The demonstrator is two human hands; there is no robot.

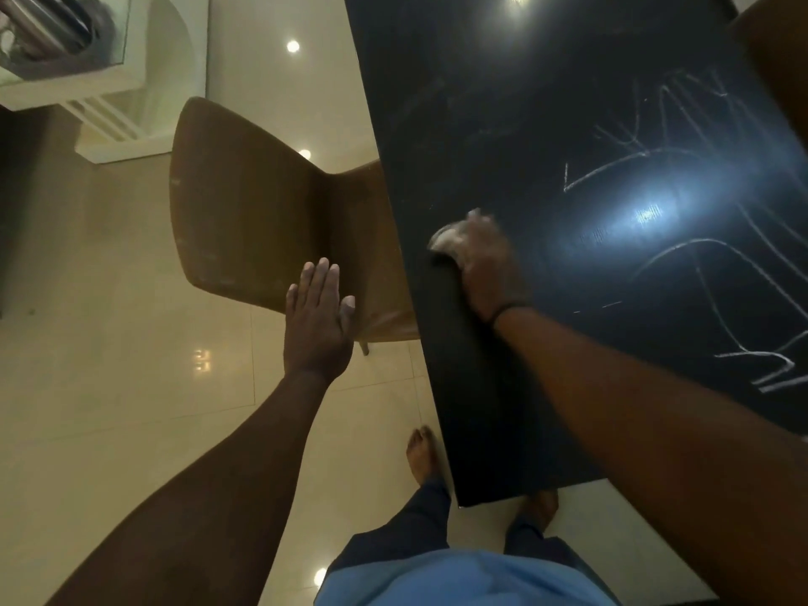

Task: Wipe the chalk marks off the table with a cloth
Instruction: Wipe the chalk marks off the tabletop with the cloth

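A black table [503,124] fills the right of the head view. White chalk marks [656,168] cross its right half, and fainter smears lie toward the middle. My right hand [485,264] is blurred at the table's left edge and grips a small white cloth [444,238] against the surface. My left hand [317,317] hangs in the air with straight fingers, over the seat of a brown chair, holding nothing.
The brown chair [245,203] stands pushed against the table's left side. A glossy tiled floor [131,365] lies to the left. A white cabinet [109,102] is at the top left. My bare feet [422,452] stand by the table's near corner.
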